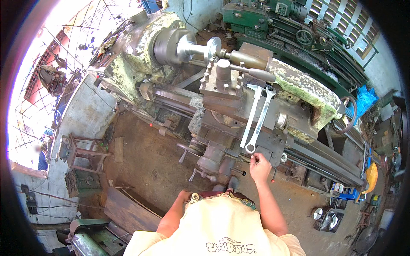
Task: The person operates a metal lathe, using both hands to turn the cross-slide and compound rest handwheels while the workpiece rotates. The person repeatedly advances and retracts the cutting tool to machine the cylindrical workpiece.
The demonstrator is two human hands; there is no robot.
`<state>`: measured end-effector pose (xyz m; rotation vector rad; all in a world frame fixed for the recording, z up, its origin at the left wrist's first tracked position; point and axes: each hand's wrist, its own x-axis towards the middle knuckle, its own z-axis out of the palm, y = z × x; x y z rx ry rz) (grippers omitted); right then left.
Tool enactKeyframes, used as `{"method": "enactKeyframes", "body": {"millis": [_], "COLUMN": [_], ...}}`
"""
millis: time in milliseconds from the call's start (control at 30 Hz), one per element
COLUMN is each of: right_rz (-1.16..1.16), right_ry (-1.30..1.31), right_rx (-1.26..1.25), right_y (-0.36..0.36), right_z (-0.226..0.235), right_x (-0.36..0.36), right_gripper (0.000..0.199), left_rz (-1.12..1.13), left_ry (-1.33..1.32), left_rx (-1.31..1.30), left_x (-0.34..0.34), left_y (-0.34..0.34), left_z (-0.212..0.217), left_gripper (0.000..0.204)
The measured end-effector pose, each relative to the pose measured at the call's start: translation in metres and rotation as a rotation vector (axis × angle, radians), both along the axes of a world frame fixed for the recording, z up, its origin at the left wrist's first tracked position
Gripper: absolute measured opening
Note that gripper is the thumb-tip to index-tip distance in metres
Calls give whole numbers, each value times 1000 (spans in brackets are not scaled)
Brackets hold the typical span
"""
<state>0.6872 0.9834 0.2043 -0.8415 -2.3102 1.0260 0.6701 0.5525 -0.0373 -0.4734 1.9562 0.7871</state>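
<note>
My right hand (260, 168) is at the front edge of the lathe carriage, its fingers pinched together near a thin lever; what is between them is too small to make out. My left hand (185, 196) rests low at my waist against patterned cloth, its fingers mostly hidden. On the carriage, just beyond my right hand, a large combination spanner (262, 119) lies beside a vernier caliper (251, 118). To their left stands the tool post (223, 74) with its bolts. A shiny flanged metal workpiece (212, 49) sits between the chuck (170, 47) and the tailstock (247, 60).
Handwheels and a crank handle (200, 176) stick out from the carriage front. A green lathe (273, 25) stands behind. A wooden stool (87, 152) is on the left, a wooden board (130, 209) at lower left. A tray of metal parts (328, 219) lies on the right floor.
</note>
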Motion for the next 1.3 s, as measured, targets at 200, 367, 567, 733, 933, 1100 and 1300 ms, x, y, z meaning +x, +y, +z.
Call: {"method": "enactKeyframes", "body": {"millis": [200,367,567,733,933,1100,1300], "right_rz": [-15,-17,-7,-16,-26,-25,-17], "right_ry": [-6,20,28,31,33,42,23], "right_rx": [-19,-7,18,13,-12,-4,-18], "right_y": [0,0,-1,-1,-1,-1,-1], "right_z": [-2,-2,2,4,1,-2,-2], "right_x": [1,1,2,2,1,1,2], "right_gripper": [13,13,12,12,13,12,12], "left_rz": [-233,-6,44,-114,-79,-218,-379], "left_ry": [175,30,13,89,100,183,249], "left_rx": [136,38,29,41,59,56,-48], "left_x": [-2,-11,-11,-6,0,3,6], "left_y": [-7,3,9,1,-4,-12,-22], "left_z": [-27,-20,-2,-13,-21,-28,-49], "left_gripper": [33,35,35,40,41,43,49]}}
